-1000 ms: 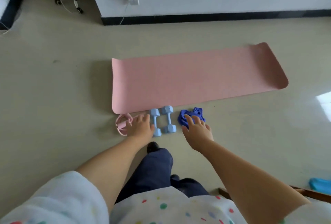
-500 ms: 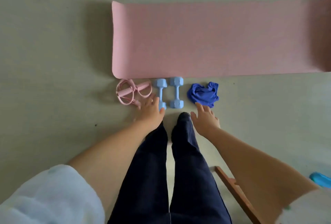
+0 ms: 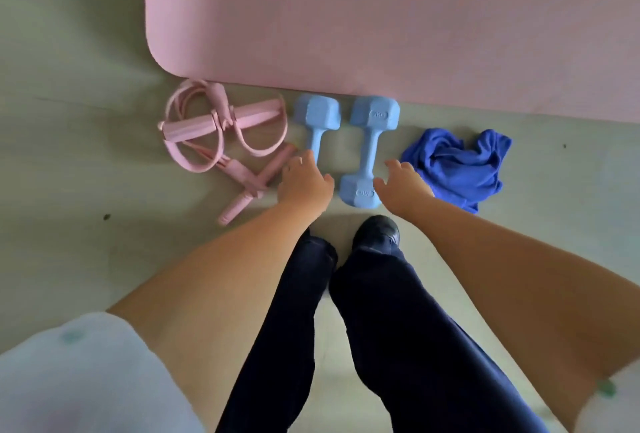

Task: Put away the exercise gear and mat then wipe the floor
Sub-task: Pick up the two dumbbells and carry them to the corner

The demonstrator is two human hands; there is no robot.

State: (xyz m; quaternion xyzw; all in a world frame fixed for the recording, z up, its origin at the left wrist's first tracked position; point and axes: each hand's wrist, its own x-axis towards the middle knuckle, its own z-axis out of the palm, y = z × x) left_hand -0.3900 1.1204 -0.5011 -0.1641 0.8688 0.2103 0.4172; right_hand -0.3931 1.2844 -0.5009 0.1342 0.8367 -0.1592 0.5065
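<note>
- A pink mat (image 3: 398, 16) lies flat on the pale floor (image 3: 69, 155), matte and smooth, with a rounded near-left corner.
- Just beside its near edge stand two light blue dumbbells: the left dumbbell (image 3: 317, 124) and the right dumbbell (image 3: 370, 152), side by side, with faceted blocky heads and slim round grips.
- Left of them lies a pink resistance band (image 3: 221, 134), a tangle of soft loops, a padded bar and thin tubes.
- Right of the dumbbells sits a crumpled blue cloth (image 3: 457, 165), soft and folded on itself.
- The left hand (image 3: 304, 186) covers the near end of the left dumbbell, fingers bent over it; whether it has a grip I cannot tell.
- The right hand (image 3: 403, 186) reaches in between the right dumbbell and the cloth, fingers loosely spread, holding nothing.
</note>
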